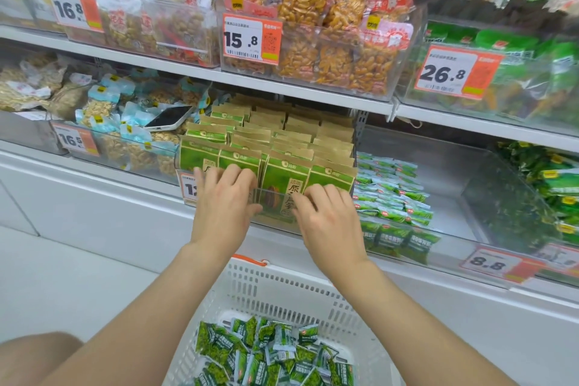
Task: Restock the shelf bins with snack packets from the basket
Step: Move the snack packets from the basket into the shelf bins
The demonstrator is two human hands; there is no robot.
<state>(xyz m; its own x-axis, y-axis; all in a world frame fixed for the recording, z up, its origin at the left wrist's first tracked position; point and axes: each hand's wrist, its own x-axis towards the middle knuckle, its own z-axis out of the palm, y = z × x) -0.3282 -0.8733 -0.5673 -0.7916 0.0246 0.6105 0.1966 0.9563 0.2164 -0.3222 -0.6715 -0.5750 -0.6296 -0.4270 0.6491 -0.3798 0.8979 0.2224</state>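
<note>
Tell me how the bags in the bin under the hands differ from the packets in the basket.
The bags are bigger and stand upright in neat rows; the packets are small and lie in a loose heap. The bags have brown tops; the packets have pale ends. Both are mostly green.

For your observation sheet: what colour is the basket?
The basket is white, with an orange tab at its rim; head view.

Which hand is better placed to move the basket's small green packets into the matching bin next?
Probably the right hand: it sits beside the partly filled bin of matching small green packets, while the left hand lies farther over. Both are above the basket.
</note>
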